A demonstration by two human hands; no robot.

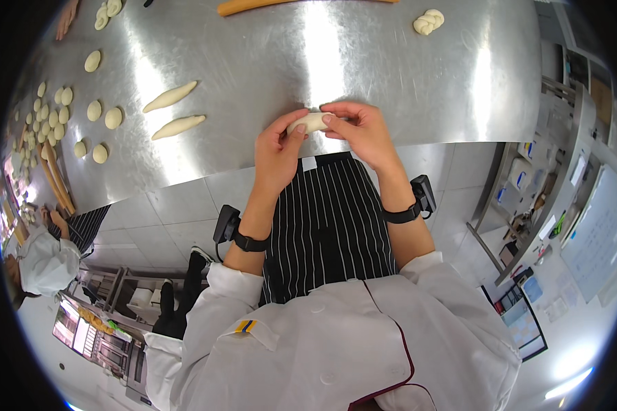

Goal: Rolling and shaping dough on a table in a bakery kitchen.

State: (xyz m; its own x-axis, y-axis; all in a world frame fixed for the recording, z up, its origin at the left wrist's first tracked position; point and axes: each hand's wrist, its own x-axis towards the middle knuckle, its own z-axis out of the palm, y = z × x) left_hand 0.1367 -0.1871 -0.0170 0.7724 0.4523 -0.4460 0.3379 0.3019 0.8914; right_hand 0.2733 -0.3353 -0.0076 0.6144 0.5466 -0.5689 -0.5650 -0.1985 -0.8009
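Note:
A short, thick roll of pale dough (310,122) lies between my two hands at the near edge of the steel table (253,75). My left hand (278,145) is closed on its left end, thumb on the near side and fingers beyond. On the right end, my right hand (363,133) pinches the dough with thumb and fingers. To the left rest two long tapered dough pieces, one farther (170,96) and one nearer (178,127). Both taper toward their ends.
Several round dough balls (113,118) spread over the table's left side. Rolling pins (56,175) lie at the left edge, and a wooden rod (253,6) at the far edge. A knotted dough piece (428,22) sits far right. A co-worker (48,260) stands at the left.

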